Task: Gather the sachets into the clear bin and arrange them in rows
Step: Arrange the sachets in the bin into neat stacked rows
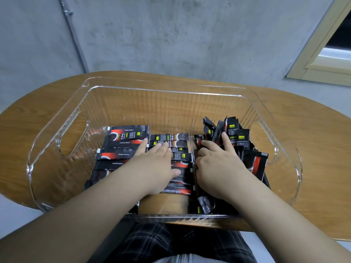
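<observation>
Left hand (157, 164) flat on rowed sachets (121, 149) (fingers straight), right hand (218, 164) gripping loose sachets (231, 133), clear bin (57, 130).

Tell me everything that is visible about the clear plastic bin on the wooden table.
The clear plastic bin is a wide, rounded rectangular tub of transparent, glossy plastic with ribbed walls, a flared rim and an oval handle cut-out in each end wall. It stands upright on the brown wooden table, its near edge at the table's front. A thin clear divider splits the inside. Black-and-red coffee sachets lie flat in rows in the left part; others stand jumbled on the right. The left hand rests flat on the rows; the right hand reaches into the jumble.
</observation>
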